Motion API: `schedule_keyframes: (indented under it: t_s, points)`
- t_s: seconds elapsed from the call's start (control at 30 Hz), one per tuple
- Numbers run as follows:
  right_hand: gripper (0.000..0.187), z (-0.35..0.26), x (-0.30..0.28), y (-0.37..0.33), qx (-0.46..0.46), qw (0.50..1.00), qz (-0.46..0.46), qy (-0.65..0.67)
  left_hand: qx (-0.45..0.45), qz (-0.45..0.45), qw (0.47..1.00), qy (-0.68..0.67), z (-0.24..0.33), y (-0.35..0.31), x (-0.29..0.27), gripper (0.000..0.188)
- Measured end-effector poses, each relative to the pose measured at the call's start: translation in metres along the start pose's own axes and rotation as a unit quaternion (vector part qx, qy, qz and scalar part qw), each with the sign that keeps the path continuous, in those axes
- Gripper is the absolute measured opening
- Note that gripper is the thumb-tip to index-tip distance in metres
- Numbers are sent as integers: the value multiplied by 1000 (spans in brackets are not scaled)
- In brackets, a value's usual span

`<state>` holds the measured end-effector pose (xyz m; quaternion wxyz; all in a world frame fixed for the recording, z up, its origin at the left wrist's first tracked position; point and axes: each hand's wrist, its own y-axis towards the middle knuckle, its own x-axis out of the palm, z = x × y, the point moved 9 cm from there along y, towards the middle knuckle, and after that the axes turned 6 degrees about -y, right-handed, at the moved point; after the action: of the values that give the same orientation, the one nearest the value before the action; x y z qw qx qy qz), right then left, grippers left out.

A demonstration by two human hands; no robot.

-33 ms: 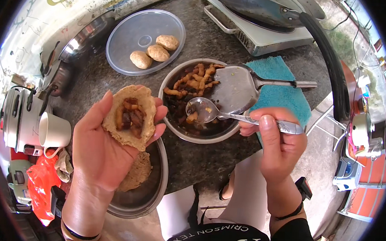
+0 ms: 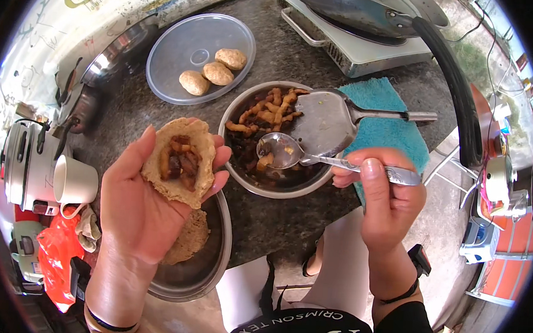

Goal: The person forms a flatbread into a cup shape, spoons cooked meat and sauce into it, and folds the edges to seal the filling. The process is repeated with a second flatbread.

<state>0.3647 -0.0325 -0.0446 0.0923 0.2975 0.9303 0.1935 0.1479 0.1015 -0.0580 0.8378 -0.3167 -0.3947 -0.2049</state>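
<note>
On the palm of my left hand (image 2: 125, 210) lies a cupped dough wrapper (image 2: 202, 142), its edge held by the curled fingers. Dark brown cooked filling (image 2: 182, 163) sits in its hollow. My right hand (image 2: 385, 203) grips a metal spoon (image 2: 291, 154) by the handle. The spoon's bowl is over the filling in a steel bowl (image 2: 226, 164), with a few bits in or under it. A wide metal spatula (image 2: 329, 124) rests across that bowl's right side. Beneath my left hand, partly hidden, a steel basin (image 2: 226, 243) holds a lump of dough (image 2: 191, 241).
Three shaped dough pieces (image 2: 217, 73) lie on a clear plastic lid (image 2: 167, 56). A blue cloth (image 2: 394, 137) is right of the bowl. Behind it, a wok (image 2: 359, 14) sits on a cooktop (image 2: 356, 56), its long handle reaching right. A white mug (image 2: 76, 179) stands at left.
My right hand and the spoon have shifted very slightly to the right. The left hand and the filled dough wrapper stay in place.
</note>
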Motion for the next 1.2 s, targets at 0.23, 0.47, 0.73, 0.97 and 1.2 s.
schedule_keyframes:
  t_s: [0.23,0.47,0.73,0.97,1.2]
  points:
    - [13,-35,-10,7,-60,996,53,30,-10,-23,1000,12,-14,-2,8,52]
    - [17,-63,-7,18,-101,992,71,23,-20,-42,999,12,-19,-8,16,52]
    - [19,-75,-7,21,-85,990,103,35,-28,-24,999,25,-25,-10,14,55]
    - [13,-45,-6,18,-45,998,46,6,33,11,999,12,8,-17,2,49]
    - [13,-21,3,12,2,999,-20,-39,26,15,999,10,7,-15,0,50]
